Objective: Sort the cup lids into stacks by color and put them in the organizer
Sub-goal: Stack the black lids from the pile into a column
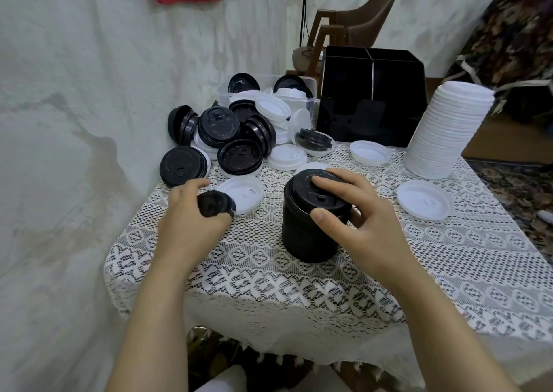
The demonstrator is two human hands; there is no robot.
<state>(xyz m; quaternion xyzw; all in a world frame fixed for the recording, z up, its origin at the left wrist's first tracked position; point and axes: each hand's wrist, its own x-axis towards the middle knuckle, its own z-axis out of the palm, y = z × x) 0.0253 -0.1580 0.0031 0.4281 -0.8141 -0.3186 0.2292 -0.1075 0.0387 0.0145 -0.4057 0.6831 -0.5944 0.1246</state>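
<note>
Hanging over the near edge, the lace tablecloth (269,287) covers a small table that sits close against the wall (59,152) on the left. The near middle of the cloth is bare, and there is open cloth between the two hands.

The left hand (191,227) reaches in from the near left, its fingers curled round a single black lid (216,203). The lid is tilted and blurred, and it overlaps a loose white lid (244,192) lying flat just beyond it.

The right hand (356,221) comes in from the near right and clasps the top of the black stack (311,233), fingertips on the uppermost lid and thumb against the side below the rim. This stack stands upright at the table's centre, its long axis vertical and the lids' tops facing up.

Another white lid (425,200) lies flat to the right. Farther off, the tall white stack (449,131) stands near the right edge, leaning slightly. At the far left a mixed heap of lids (236,137) spills from a clear container (311,101). The black organizer (371,104) stands at the far edge between them.
</note>
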